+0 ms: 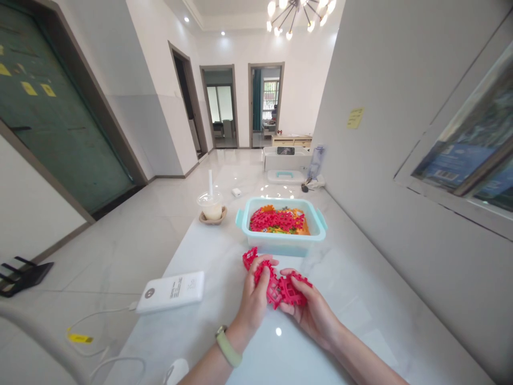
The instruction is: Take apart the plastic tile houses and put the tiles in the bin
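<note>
Both hands are over the near part of the white table, gripping red toothed plastic building pieces (pixel 274 292). My left hand (pixel 256 289) is closed round the left part, where a further red piece (pixel 250 258) sticks out past the fingers. My right hand (pixel 310 307) pinches a red piece (pixel 293 290) on the right between thumb and fingers. The pieces meet between the hands; whether they are fully locked together I cannot tell. Just beyond stands a light-blue plastic bin (pixel 280 243) holding several red, orange and green pieces (pixel 276 219).
A lidded drink cup (pixel 210 206) with a straw sits in a cardboard holder left of the bin. Nearer lies a white power bank (pixel 171 292) with a cable. Behind the bin are a lid (pixel 285 176), a white box (pixel 286 160) and a clear bottle (pixel 316 161). A wall (pixel 372 160) bounds the right.
</note>
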{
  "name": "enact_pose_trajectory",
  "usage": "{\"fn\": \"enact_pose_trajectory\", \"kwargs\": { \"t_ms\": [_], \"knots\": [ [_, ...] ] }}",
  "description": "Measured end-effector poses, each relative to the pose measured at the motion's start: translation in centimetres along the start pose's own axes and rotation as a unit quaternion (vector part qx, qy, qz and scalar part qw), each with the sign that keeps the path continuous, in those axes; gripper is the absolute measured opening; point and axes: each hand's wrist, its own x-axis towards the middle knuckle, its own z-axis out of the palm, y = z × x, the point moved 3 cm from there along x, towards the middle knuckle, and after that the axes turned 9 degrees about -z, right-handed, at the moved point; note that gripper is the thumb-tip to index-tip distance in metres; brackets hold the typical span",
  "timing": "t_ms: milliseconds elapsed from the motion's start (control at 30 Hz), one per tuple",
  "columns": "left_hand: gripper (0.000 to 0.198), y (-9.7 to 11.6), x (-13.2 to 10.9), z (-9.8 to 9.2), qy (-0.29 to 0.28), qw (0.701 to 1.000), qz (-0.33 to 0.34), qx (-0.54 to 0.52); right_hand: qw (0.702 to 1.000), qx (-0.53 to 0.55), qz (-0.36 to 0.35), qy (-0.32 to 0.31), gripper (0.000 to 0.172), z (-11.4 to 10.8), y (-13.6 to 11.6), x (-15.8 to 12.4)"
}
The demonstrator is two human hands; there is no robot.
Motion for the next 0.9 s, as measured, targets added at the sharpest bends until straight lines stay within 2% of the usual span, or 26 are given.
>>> {"fn": "enact_pose_trajectory", "kwargs": {
  "t_ms": [100, 167, 233, 300, 433, 567, 633, 733, 800, 900],
  "knots": [
    [0.051, -0.7, 0.4, -0.1, -0.01, 0.989, -0.072, -0.126, 1.0, -0.007, -0.027, 0.006, 0.022, -0.1, -0.3, 0.2],
    [0.054, -0.8, 0.5, 0.0, -0.027, 0.982, -0.092, -0.165, 0.999, -0.017, -0.041, 0.014, 0.022, -0.2, -0.4, 0.3],
    [0.052, -0.8, 0.5, 0.1, -0.043, 0.99, -0.074, -0.112, 0.999, -0.018, -0.045, 0.02, 0.024, -0.4, -0.5, 0.3],
    [0.046, -0.9, 0.5, 0.3, -0.048, 0.998, -0.045, -0.016, 0.999, -0.012, -0.044, 0.018, 0.026, -0.5, -0.7, 0.2],
    [0.035, -1.4, 0.7, 0.3, -0.02, 0.996, -0.017, 0.089, 0.998, -0.029, -0.059, 0.019, 0.029, -0.6, -1.3, 0.1],
    [0.017, -0.9, 0.9, -0.1, -0.015, 0.99, 0.022, 0.141, 0.989, -0.088, -0.111, 0.034, 0.031, -0.9, -2.0, 0.4],
    [0.018, -0.3, 0.8, -0.4, -0.009, 0.99, 0.032, 0.14, 0.984, -0.104, -0.129, 0.057, 0.032, -1.3, -2.2, 0.6],
    [0.022, 0.6, 0.4, -0.4, -0.018, 0.99, 0.04, 0.132, 0.984, -0.111, -0.118, 0.074, 0.034, -1.5, -2.1, 0.7],
    [0.022, 0.9, -0.1, 0.1, -0.042, 0.986, 0.057, 0.149, 0.99, -0.102, -0.089, 0.033, 0.033, -1.1, -1.6, 0.5],
    [0.023, 0.7, -1.0, 1.1, -0.088, 0.964, 0.108, 0.226, 0.992, -0.088, -0.043, -0.074, 0.038, 0.0, -0.3, -0.1]
  ]
}}
